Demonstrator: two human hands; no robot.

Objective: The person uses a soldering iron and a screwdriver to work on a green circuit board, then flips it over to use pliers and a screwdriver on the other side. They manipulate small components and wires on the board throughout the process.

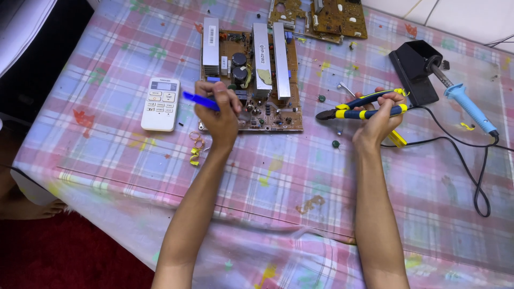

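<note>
**A:** Head view: what do my hands have?

**B:** Your left hand (218,113) has its fingers wrapped around a blue pen-like tool (201,100), over the near edge of the brown circuit board (251,77) on the checked tablecloth (278,176).

**A:** And my right hand (381,115)?

**B:** Fingers closed on the blue-and-yellow pliers (360,107), tip pointing left toward the board, held just off its right edge.

**A:** I see a white remote (160,104) left of the board.

**B:** Yes. The blue-handled soldering iron (465,101) sits in its black stand (415,69) at far right, its cord (471,166) looping toward you.
</note>
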